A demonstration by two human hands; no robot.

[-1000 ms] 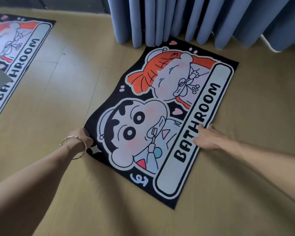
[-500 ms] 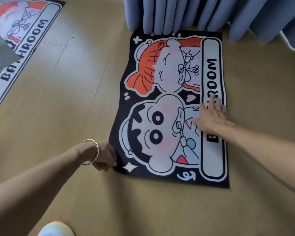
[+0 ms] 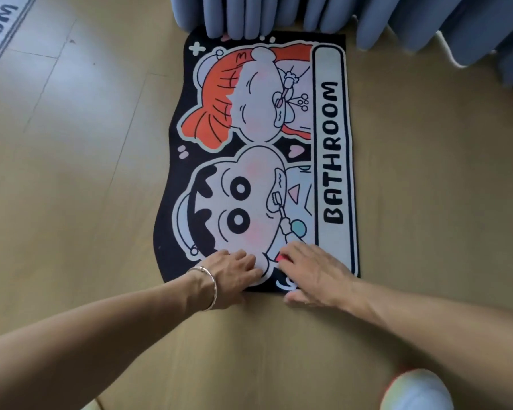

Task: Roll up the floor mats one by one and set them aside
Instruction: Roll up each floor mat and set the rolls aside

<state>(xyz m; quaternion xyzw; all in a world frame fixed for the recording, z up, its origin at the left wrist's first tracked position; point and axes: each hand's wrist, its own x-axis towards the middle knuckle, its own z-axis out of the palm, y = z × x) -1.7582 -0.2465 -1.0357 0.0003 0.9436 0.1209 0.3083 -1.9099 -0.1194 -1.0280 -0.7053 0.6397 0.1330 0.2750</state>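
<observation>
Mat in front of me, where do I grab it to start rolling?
Grip the mat by its near short edge, from your side, where the left hand and right hand rest. It lies flat, running away from you, far end at the curtain, so that edge is free to roll.

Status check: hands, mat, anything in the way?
Left hand, right hand resting on near end of mat. It lies flat, not yet rolled. Curtain hangs over far end.
</observation>
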